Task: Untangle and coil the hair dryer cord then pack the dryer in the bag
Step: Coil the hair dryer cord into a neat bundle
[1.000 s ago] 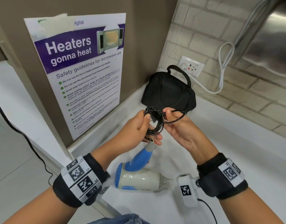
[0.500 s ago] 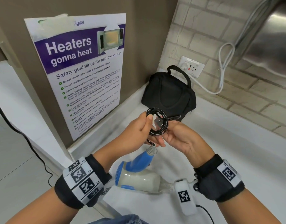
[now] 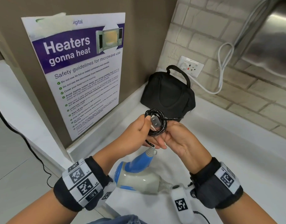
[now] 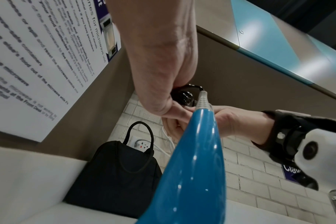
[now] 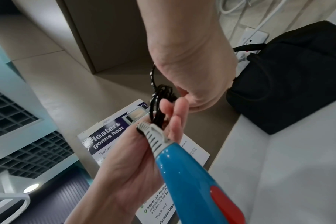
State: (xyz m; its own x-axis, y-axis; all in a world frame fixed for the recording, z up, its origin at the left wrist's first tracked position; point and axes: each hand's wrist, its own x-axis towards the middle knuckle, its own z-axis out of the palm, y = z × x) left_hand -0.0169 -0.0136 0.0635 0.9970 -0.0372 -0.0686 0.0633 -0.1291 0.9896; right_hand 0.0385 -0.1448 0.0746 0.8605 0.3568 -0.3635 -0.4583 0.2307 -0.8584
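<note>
Above the dryer (image 3: 139, 177), left hand (image 3: 135, 135) fingers pinch the coiled cord (image 3: 156, 123); right hand (image 3: 179, 139) cups it, grip unclear. Loops could spring loose if the pinch slackens.

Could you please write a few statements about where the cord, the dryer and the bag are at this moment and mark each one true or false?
1. The left hand grips the coiled black cord. True.
2. The hair dryer is already inside the black bag. False: it is outside the bag, below the hands, near the white counter.
3. The plug sits in the wall socket. False: it lies across the middle of the coil.
4. The bag stands in the corner of the counter, behind the hands. True.
5. The right hand rests flat on the counter. False: it is raised at the coil, beside the left hand.
</note>
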